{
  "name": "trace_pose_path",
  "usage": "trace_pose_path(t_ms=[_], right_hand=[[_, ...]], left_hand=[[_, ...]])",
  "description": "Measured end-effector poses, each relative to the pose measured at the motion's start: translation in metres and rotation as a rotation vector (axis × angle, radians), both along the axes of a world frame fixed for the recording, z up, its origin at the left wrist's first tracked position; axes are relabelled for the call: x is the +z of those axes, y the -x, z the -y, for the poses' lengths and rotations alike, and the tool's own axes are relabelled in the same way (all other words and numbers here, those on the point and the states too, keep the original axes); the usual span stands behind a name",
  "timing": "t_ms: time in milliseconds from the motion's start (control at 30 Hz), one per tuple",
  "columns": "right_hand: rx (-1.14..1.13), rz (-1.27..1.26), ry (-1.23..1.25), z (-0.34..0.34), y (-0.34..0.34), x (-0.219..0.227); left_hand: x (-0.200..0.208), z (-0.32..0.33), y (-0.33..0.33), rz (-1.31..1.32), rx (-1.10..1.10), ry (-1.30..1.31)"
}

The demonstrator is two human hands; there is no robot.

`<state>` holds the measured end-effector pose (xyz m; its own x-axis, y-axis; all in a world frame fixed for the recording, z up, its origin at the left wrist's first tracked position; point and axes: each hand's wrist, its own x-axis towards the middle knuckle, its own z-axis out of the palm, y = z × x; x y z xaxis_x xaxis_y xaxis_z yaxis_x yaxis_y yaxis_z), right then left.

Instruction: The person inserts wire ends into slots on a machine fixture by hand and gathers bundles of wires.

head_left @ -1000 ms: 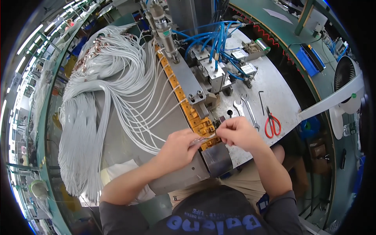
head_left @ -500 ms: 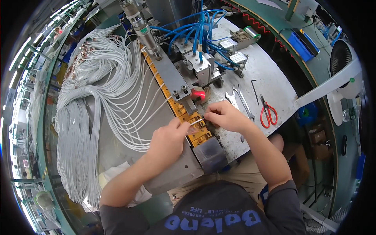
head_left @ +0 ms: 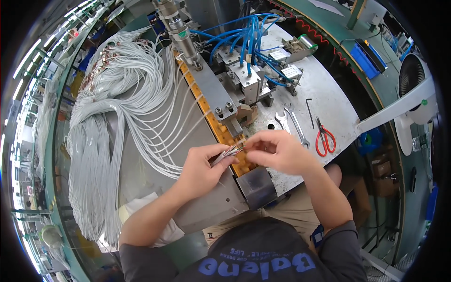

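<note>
My left hand point(head_left: 199, 171) is closed round a short bunch of thin white cables point(head_left: 222, 156), its thumb and index finger gripping them near their reddish ends. Against those ends, my right hand point(head_left: 279, 152) pinches with thumb and index finger; the tips it holds are partly hidden. Both hands hover over the near end of a long orange slotted rail point(head_left: 206, 109), whose last slots lie partly behind my fingers. Farther along that rail, several white cables point(head_left: 176, 134) lie in a spaced row, their ends leading under a grey metal bar point(head_left: 209, 91).
A large heap of white cables point(head_left: 96, 155) covers the left side of the bench. Blue air hoses point(head_left: 251, 42) top the metal machine beyond my hands. Wrenches point(head_left: 295, 123), a hex key point(head_left: 309, 113) and red-handled pliers point(head_left: 324, 140) lie at right. A white fan point(head_left: 411, 94) stands farther right.
A single white cable stretched between my hands over the rail before; now a bunch of cable ends is in my left hand. The red glow near the machine's tip is gone. The view has shifted slightly.
</note>
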<state>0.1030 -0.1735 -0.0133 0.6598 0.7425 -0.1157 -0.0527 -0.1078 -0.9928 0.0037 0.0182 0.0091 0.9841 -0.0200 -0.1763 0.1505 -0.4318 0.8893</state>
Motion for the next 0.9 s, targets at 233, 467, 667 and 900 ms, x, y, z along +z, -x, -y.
trace_pose_path(t_ms=[233,467,667,900], right_hand=[[-0.04,0.148,0.034,-0.003,0.009,0.002],[0.093,-0.115,-0.085,0.005,0.008,0.014],[0.179,-0.051,0.008,0.009,0.006,0.016],[0.026,0.159,0.023,0.002,0.017,0.009]], left_hand=[[0.011,0.007,-0.002,0.211,0.16,0.017],[0.007,0.011,-0.001,0.311,-0.022,-0.119],[0.009,0.009,0.002,-0.044,-0.08,0.096],[-0.003,0.014,0.004,0.149,-0.063,0.0]])
